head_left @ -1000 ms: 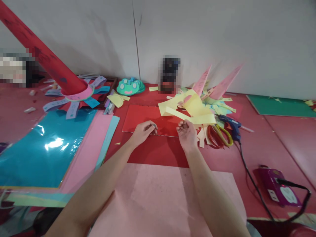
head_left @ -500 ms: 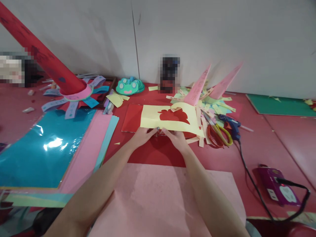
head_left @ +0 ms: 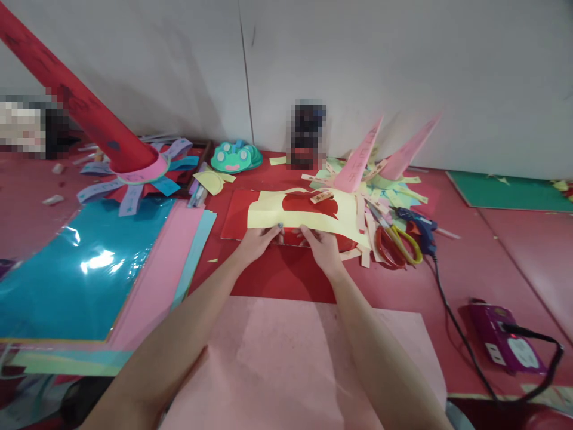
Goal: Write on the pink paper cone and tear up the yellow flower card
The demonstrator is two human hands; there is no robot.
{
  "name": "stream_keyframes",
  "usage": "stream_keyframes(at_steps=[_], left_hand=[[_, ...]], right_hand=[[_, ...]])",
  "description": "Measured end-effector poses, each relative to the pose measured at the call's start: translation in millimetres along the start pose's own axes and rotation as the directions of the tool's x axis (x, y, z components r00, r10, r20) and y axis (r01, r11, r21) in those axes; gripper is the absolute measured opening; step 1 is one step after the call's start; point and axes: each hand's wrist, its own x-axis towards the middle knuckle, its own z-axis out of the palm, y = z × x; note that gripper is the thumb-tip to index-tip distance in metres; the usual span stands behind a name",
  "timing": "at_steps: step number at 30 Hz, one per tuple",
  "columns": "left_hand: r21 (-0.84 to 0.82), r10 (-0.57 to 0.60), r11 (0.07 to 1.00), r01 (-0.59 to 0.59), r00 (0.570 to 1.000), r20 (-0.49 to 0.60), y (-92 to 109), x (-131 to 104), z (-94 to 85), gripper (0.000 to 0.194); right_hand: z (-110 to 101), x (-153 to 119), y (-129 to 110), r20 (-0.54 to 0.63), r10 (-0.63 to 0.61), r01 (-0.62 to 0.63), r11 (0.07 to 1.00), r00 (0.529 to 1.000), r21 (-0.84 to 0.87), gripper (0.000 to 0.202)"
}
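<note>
A pale yellow paper sheet (head_left: 268, 216) with a cut-out hole is gripped along its near edge by both hands. My left hand (head_left: 260, 240) pinches it left of the middle, thumb on top. My right hand (head_left: 323, 243) pinches the same edge a little farther right. Red shows through the hole, and a small printed paper strip (head_left: 321, 196) lies by it. Beneath the sheet is a flat red board or folder (head_left: 236, 218). The near edge is lifted and bends upward; fingers under the paper are partly hidden.
Scissors (head_left: 405, 243) and a blue glue gun (head_left: 418, 224) lie at right, its cord running to a purple power box (head_left: 504, 334). Pink paper cones (head_left: 360, 156) stand behind. Left are a tall red cone (head_left: 89, 107), green frog cut-outs (head_left: 235, 157) and coloured sheets (head_left: 89, 269). Pink paper (head_left: 290, 352) lies in front.
Both hands have moved slightly up and away, raising the yellow sheet's near edge and shifting it a little left. The sheet now bows, and its hole looks flatter.
</note>
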Motion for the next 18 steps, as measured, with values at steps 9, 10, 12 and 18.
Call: stream_keyframes(at_steps=[9,10,12,18], left_hand=[[-0.093,-0.014,0.996,0.010,0.999,-0.040,-6.1,2.7,-0.7,0.041],[-0.115,-0.013,0.993,0.007,0.999,-0.051,-7.2,3.3,-0.9,0.040],[-0.167,-0.011,0.986,-0.002,0.997,-0.073,-8.7,4.6,-1.3,0.039],[-0.263,-0.004,0.964,-0.029,0.992,-0.126,-8.0,8.0,-1.7,0.037]], right_hand=[[1.2,3.5,-2.8,-0.059,0.014,-0.006,0.990,0.998,0.138,0.023],[0.6,4.0,-2.0,-0.073,0.021,-0.011,0.991,0.997,0.133,0.024],[-0.5,4.9,-0.3,-0.103,0.032,-0.020,0.993,0.994,0.120,0.025],[-2.7,7.3,3.4,-0.202,0.038,0.008,0.975,0.979,0.223,0.024]])
